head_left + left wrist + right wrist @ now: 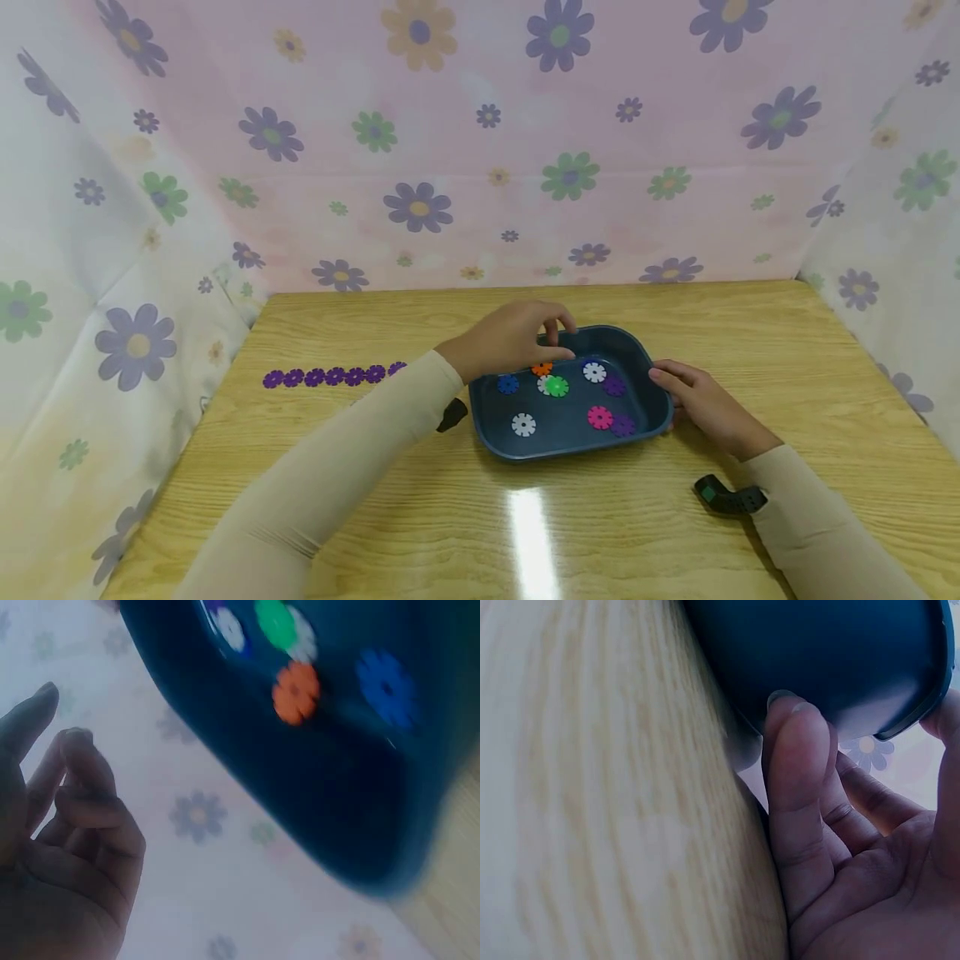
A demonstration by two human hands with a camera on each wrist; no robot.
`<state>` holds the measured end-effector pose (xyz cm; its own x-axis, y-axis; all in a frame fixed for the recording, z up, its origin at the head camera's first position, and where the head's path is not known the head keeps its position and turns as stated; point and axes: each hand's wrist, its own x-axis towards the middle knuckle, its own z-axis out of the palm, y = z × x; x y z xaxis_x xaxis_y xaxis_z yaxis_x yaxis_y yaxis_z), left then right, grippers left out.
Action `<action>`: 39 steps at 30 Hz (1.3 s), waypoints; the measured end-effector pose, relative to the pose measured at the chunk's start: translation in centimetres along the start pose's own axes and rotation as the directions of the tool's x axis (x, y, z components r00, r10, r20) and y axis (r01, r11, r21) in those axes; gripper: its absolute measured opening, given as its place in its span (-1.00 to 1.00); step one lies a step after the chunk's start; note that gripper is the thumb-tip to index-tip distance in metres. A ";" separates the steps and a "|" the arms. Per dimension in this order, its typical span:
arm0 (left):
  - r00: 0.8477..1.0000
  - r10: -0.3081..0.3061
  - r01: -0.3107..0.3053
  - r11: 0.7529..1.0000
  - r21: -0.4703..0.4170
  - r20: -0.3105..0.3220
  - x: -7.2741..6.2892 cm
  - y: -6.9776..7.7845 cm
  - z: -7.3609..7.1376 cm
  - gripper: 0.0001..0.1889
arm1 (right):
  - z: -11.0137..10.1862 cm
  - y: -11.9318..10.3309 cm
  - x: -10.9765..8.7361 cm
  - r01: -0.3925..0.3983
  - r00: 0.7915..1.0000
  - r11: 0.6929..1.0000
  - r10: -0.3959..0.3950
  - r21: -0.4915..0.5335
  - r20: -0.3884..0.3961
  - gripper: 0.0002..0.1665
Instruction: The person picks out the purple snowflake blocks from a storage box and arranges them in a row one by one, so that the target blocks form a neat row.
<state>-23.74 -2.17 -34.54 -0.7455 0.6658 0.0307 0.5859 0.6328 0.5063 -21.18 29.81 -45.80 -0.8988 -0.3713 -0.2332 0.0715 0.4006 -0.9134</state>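
A dark blue plastic tray (pixel 573 442) holds several flower-shaped plastic discs, among them a pink disc (pixel 600 417), an orange disc (pixel 295 692) and a blue disc (pixel 387 688). My left hand (pixel 517 335) hovers over the tray's far left side, its fingers loosely bent. Nothing shows between thumb and fingers of that hand in the left wrist view. At the tray's right end my right hand (pixel 708 406) grips the wall, thumb at the rim and fingers against the outside. In the right wrist view, bent fingers (pixel 802 761) lie against the tray's outer wall.
A row of several purple flower discs (pixel 334 377) lies on the wooden table (pixel 420 517) to the left, its right end hidden behind my left arm. Flower-patterned cloth (pixel 465 150) stands behind the table and at both sides.
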 end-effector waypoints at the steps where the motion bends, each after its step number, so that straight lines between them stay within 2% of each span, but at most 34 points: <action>1: 0.999 0.021 -0.021 1.000 0.011 0.027 0.4 0.6 0.4 -0.65 | 0.0 0.0 0.0 0.001 1.000 1.000 -0.001 0.002 0.005 -0.21; 5: 0.991 0.058 -0.064 0.997 0.047 0.122 2.2 2.4 2.0 -0.65 | 0.0 0.0 0.2 0.012 0.999 1.000 -0.012 0.002 0.030 -0.25; 7: 0.984 0.054 -0.065 0.996 0.058 0.171 3.1 3.0 2.8 -0.63 | -0.1 -0.1 0.1 0.010 0.999 1.000 -0.010 -0.001 0.035 -0.25; 10: 0.970 -0.002 -0.019 0.996 0.084 0.242 4.5 3.2 4.1 -0.59 | 0.0 -0.1 0.0 0.008 0.999 1.000 -0.008 0.003 0.035 -0.23; 13: 0.956 -0.079 0.047 0.992 0.120 0.282 5.4 3.1 5.3 -0.56 | 0.0 -0.2 -0.1 0.010 0.999 1.000 -0.011 0.024 0.040 -0.25; 17: 0.947 -0.150 0.107 0.981 0.164 0.283 6.3 2.5 6.6 -0.58 | 0.1 -0.1 0.1 0.024 0.998 0.998 -0.026 0.050 0.049 -0.27; 22: 0.938 -0.210 0.163 0.970 0.183 0.277 7.2 2.0 8.0 -0.60 | 0.0 0.0 0.0 0.044 0.998 0.997 -0.047 0.061 0.049 -0.29; 24: 0.938 -0.215 0.168 0.968 0.186 0.271 7.4 1.8 8.5 -0.61 | 0.0 0.0 0.0 0.044 0.998 0.997 -0.047 0.070 0.049 -0.32; 32: 0.957 -0.206 0.164 0.965 0.206 0.203 7.6 1.6 9.4 -0.69 | 0.2 -0.3 -0.1 0.073 0.995 0.994 -0.078 0.084 0.062 -0.35; 36: 0.956 -0.205 0.167 0.968 0.186 0.209 7.6 1.7 9.3 -0.70 | 0.2 -0.2 -0.1 0.063 0.996 0.994 -0.068 0.090 0.057 -0.37; 39: 0.947 -0.225 0.194 0.970 0.148 0.230 7.6 1.5 9.2 -0.69 | 0.1 0.1 0.0 0.059 0.996 0.994 -0.065 0.093 0.061 -0.40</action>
<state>-25.59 7.53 -41.49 -0.7646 0.5792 -0.2827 0.4706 0.8014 0.3692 -21.10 29.76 -45.93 -0.8735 -0.4467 -0.1933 0.0580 0.2988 -0.9525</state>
